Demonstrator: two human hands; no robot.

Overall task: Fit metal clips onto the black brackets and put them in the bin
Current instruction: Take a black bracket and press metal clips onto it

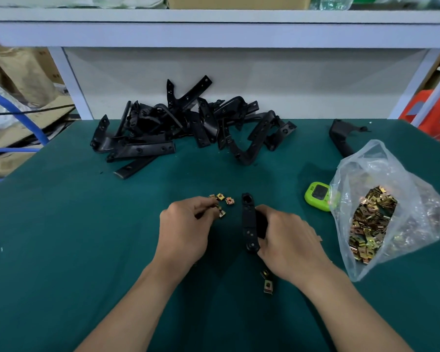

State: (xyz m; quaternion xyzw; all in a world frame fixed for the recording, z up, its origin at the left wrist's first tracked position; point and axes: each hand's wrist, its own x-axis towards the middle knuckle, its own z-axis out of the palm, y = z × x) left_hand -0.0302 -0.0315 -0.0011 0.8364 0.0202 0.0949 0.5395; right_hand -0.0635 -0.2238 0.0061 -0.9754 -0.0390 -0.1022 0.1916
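While a black bracket (249, 222) is gripped upright on the green mat (61, 224) by the right hand (287, 240), loose metal clips (222, 201) are pinched at by the left hand (186, 224). A bracket pile (188, 125) lies beyond; a clip bag (381, 207) and green timer (319, 195) lie rightward.

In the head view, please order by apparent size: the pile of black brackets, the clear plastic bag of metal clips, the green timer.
1. Pile of black brackets, the largest.
2. Clear plastic bag of metal clips, but it lies nearer the camera, so this order is unsure.
3. Green timer, clearly smallest.
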